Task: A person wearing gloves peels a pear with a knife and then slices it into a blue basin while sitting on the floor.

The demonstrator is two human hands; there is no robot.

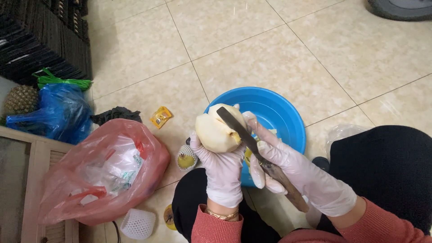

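Head view looks straight down on two gloved hands at work over a blue basin [279, 108] that sits on a tiled floor [252, 54].

Left hand [220, 168] is closed around the underside of a pale peeled fruit [216, 130], fingers wrapped up its near side, so the fruit sits above the basin's left rim, lifted clear of it. Right hand [288, 164] is clamped on the handle of a knife [256, 150], thumb stretched forward along the blade.

The relation that matters: the knife's long axis runs on a diagonal, from the handle at lower right, near the right wrist, up and left to the tip, which lies across the fruit's top right face. The blade touches the fruit there, where a yellowish patch shows just under the edge. So the fruit lies up and left of the right hand, and directly above the left, which is the nearer of the two, in full contact.

Off to the left on the floor lie a red bag [103, 171] stuffed with wrappers, a blue bag [63, 112] beside a pineapple [20, 100], and a white foam net [137, 223] near the person's knee. A second, smaller fruit in netting [186, 158] rests just left of the left hand.
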